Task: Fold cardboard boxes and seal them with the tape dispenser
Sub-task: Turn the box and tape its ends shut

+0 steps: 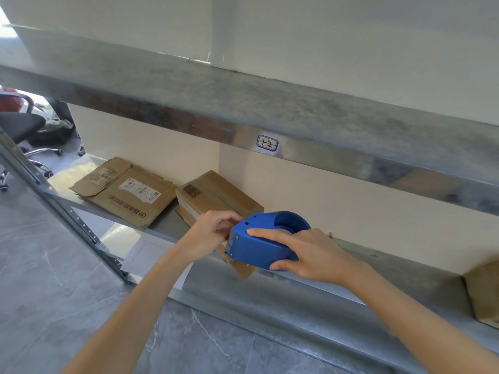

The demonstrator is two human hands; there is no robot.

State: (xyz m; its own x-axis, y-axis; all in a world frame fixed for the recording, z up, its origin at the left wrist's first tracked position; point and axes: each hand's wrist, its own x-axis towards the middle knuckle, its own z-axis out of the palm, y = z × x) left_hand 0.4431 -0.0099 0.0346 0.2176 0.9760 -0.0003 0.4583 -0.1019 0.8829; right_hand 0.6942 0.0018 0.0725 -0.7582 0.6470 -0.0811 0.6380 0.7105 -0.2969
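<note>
A folded brown cardboard box point(216, 197) with a barcode lies on the lower metal shelf point(378, 268). My right hand point(307, 255) grips a blue tape dispenser point(263, 244) held against the box's near end. My left hand point(213, 233) has curled fingers at the dispenser's front edge and pinches there, apparently the tape end; the tape itself is too thin to make out. A loose flap of the box point(244, 269) sticks out below the dispenser over the shelf edge.
A flattened cardboard box point(124, 191) with a shipping label lies to the left on the same shelf. Another brown box point(483, 292) sits at the far right. An upper shelf point(243, 103) labelled "1-2" hangs above. An office chair point(21, 130) stands at far left on the grey tiled floor.
</note>
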